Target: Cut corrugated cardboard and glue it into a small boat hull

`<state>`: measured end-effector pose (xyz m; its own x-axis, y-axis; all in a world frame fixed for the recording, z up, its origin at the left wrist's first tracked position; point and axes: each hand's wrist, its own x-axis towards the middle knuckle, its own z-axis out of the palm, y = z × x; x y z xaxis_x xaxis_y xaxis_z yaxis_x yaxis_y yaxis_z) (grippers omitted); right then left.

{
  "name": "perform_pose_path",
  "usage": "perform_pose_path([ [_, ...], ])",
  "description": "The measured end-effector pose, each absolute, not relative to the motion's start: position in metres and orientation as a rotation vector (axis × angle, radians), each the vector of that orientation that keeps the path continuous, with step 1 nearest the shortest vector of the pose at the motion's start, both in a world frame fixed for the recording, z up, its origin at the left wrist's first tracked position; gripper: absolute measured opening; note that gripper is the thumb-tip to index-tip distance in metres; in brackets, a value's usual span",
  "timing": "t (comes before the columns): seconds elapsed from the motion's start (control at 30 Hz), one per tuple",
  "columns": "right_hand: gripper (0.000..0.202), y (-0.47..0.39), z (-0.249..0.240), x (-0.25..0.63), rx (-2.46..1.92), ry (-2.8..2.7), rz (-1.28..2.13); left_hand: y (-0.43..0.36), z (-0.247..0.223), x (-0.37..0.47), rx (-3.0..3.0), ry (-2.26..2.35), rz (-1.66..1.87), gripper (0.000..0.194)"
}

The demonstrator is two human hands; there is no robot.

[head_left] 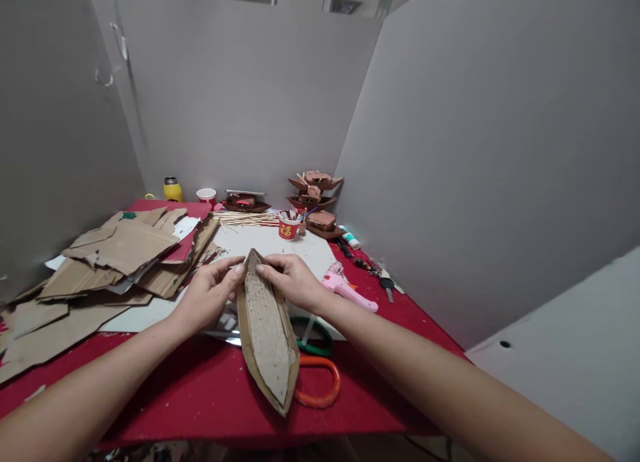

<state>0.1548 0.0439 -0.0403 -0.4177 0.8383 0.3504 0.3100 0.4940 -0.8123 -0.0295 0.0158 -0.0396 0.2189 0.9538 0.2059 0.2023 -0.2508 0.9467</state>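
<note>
A cardboard boat hull, long and pointed at both ends, is held over the front of the table with a ridged inner floor facing up. My left hand pinches its far tip from the left side. From the right, my right hand grips the same end, thumb on the inner face. Below the hull lie scissors with a green and an orange handle; their blades are partly covered by it. A pink glue gun rests to the right of my right hand.
Torn cardboard pieces are heaped at left. Behind stand a red paper cup, wooden sticks, brown model boats and a yellow bottle. Keys lie at right. Grey partitions enclose the red-covered table.
</note>
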Motion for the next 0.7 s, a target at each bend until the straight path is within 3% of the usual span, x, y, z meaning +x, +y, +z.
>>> perform_pose_path([
  [0.37, 0.019, 0.050, -0.043, 0.156, -0.940, -1.783, 0.845, 0.014, -0.051, -0.023, 1.056, 0.933, 0.803, 0.038],
  [0.5, 0.020, 0.047, -0.040, 0.157, -0.943, -1.774, 0.829, 0.014, -0.053, -0.024, 1.056, 0.944, 0.822, 0.035],
  [0.63, 0.039, 0.037, -0.035, 0.157, -0.991, -1.671, 0.673, 0.016, -0.051, -0.023, 1.145, 0.976, 0.948, 0.033],
  [0.7, 0.036, 0.029, -0.032, 0.156, -0.977, -1.639, 0.564, 0.017, -0.050, -0.022, 1.176, 1.028, 1.047, 0.033],
])
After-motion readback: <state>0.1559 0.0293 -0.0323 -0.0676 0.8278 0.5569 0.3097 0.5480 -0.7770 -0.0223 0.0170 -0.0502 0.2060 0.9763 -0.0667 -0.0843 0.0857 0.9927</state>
